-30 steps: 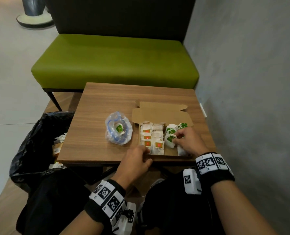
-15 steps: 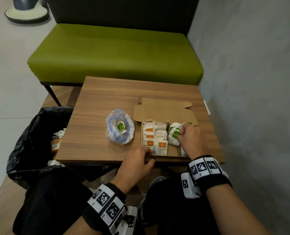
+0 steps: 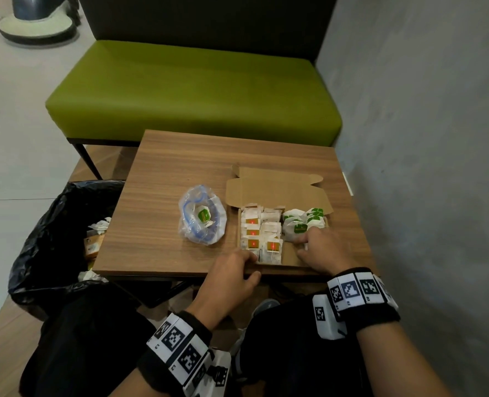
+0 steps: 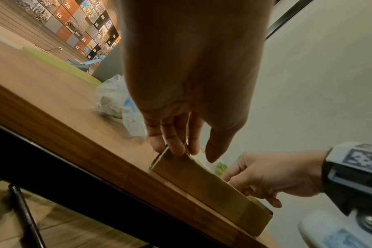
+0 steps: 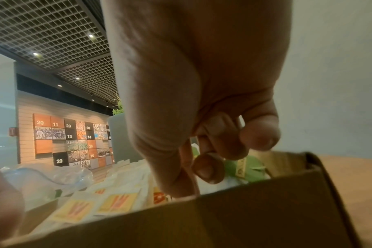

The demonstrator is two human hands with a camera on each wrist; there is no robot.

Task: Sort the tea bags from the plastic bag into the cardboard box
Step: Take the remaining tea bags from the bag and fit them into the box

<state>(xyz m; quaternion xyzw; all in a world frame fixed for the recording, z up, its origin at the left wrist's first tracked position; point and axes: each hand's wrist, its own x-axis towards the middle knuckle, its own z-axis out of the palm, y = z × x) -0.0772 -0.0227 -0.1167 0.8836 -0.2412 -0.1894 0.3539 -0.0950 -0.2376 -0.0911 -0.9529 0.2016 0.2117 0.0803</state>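
An open cardboard box (image 3: 291, 255) sits on the wooden table (image 3: 166, 181), lid flap folded back. Orange-tagged tea bags (image 3: 253, 233) fill its left part and green-tagged tea bags (image 3: 297, 226) its right. The clear plastic bag (image 3: 201, 217), left of the box, holds one green-tagged tea bag. My left hand (image 3: 231, 270) rests straight fingers on the box's near left corner (image 4: 159, 159). Inside the box's right part, my right hand (image 3: 303, 246) has curled fingers against the green tea bags (image 5: 249, 167). Nothing shows between its fingers.
A black bin bag (image 3: 51, 239) with rubbish stands off the table's left side. Beyond the table is a green bench (image 3: 194, 90). A grey wall (image 3: 423, 138) runs close along the right. The box's front wall (image 5: 244, 218) lies near the table's front edge.
My right hand has drawn back toward the box's near edge, uncovering the green tea bags. My left hand stays at the box's corner. The head view shifted slightly.
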